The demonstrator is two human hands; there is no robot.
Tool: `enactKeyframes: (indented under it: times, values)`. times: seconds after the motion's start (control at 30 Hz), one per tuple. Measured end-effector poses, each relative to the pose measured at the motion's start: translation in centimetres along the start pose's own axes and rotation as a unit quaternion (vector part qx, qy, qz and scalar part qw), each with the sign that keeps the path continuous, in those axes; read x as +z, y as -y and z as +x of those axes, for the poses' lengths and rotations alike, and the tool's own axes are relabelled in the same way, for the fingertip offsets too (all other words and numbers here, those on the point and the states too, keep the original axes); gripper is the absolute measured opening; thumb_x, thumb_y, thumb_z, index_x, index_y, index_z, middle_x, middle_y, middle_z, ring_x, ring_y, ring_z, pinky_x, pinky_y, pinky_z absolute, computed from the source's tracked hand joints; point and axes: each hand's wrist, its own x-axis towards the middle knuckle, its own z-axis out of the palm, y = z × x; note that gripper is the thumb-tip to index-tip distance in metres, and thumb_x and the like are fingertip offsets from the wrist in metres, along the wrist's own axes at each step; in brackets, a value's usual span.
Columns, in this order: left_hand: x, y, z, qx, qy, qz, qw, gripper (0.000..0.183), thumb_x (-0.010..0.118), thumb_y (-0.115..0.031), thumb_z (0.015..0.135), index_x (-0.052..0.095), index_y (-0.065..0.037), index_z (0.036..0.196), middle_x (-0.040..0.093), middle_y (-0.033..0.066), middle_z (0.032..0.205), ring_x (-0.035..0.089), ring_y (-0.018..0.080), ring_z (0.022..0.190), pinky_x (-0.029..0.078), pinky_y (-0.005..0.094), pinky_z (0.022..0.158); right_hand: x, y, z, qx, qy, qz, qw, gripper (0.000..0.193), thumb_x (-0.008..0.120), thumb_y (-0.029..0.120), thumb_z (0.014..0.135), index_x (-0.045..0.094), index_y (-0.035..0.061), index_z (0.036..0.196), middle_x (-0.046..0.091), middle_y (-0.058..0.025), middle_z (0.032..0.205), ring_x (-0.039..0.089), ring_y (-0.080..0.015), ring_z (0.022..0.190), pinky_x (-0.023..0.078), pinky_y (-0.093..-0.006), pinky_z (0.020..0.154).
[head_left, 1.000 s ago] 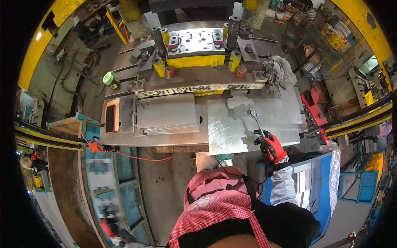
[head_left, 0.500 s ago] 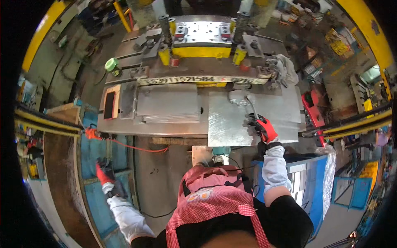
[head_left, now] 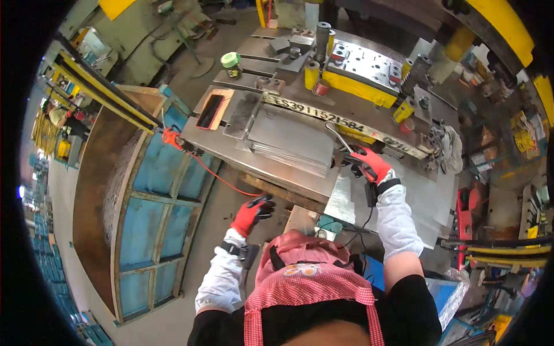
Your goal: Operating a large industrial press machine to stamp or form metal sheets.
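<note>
In red and black gloves, both my hands are in front of my body. My right hand (head_left: 368, 164) is closed round a shiny metal rod with a rounded, ring-like end (head_left: 337, 135); its exact kind is unclear. That rod slants up and left, its tip by the right end of a stack of flat metal sheets (head_left: 294, 135). Beneath my right hand lies a larger bright metal sheet (head_left: 346, 199), partly covered by my arm. My left hand (head_left: 254, 214) hovers in front of the work table's near edge, fingers stretched out, holding nothing.
Behind the sheets stands a press die (head_left: 363, 66) with yellow blocks and posts. A green-lidded cup (head_left: 231, 64) and a dark flat object on a wooden board (head_left: 210, 112) are at the table's left. A large blue bin (head_left: 153, 225) stands left; a grey cloth (head_left: 450, 149) hangs right.
The view has turned left. My right hand has carried the rod from above the bright sheet toward the sheet stack. My left hand has moved from beside the blue bin toward the table.
</note>
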Motion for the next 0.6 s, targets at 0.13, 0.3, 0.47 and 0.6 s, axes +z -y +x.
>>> enactKeyframes:
  times: [0.13, 0.3, 0.47, 0.6]
  values:
    - [4.2, -1.2, 2.4, 0.014, 0.108, -0.053, 0.993, 0.045, 0.045, -0.031, 0.093, 0.042, -0.001, 0.127, 0.053, 0.0133, 0.12, 0.055, 0.0254, 0.106, 0.047, 0.0393, 0.088, 1.3, 3.3, -1.5, -0.063, 0.036, -0.094, 0.993, 0.021, 0.058, 0.023, 0.084, 0.058, 0.0066, 0.097, 0.06, -0.0008, 0.076, 0.047, -0.0065, 0.056, 0.039, -0.0223, 0.049]
    - [10.6, -3.9, 9.2, 0.098, 0.137, -0.258, 0.951, 0.042, 0.046, -0.031, 0.092, 0.045, -0.003, 0.123, 0.057, 0.0127, 0.114, 0.057, 0.0233, 0.101, 0.05, 0.0354, 0.082, 3.2, 7.0, -5.1, -0.075, 0.026, -0.048, 0.996, 0.024, 0.059, 0.019, 0.081, 0.057, 0.0035, 0.099, 0.057, 0.0005, 0.072, 0.046, -0.0051, 0.054, 0.038, -0.0212, 0.047]
    - [7.5, -0.9, 14.3, 0.217, 0.054, -0.071, 0.972, 0.029, 0.055, -0.034, 0.085, 0.059, -0.008, 0.095, 0.059, 0.007, 0.065, 0.058, 0.02, 0.058, 0.047, 0.0301, 0.057, 3.3, 5.8, -5.4, -0.041, 0.029, -0.046, 0.998, 0.035, 0.061, 0.016, 0.081, 0.053, 0.0029, 0.112, 0.058, 0.0004, 0.082, 0.048, -0.0053, 0.062, 0.039, -0.0207, 0.05]
    - [2.4, 2.1, 12.4, 0.392, -0.054, 0.37, 0.841, 0.021, 0.048, -0.02, 0.086, 0.06, -0.003, 0.085, 0.061, 0.0097, 0.063, 0.059, 0.0205, 0.058, 0.047, 0.0312, 0.057, 4.4, 4.5, -8.8, -0.03, 0.062, -0.012, 0.998, 0.038, 0.063, 0.018, 0.079, 0.053, 0.0043, 0.113, 0.056, 0.002, 0.07, 0.046, -0.0047, 0.052, 0.036, -0.021, 0.044]
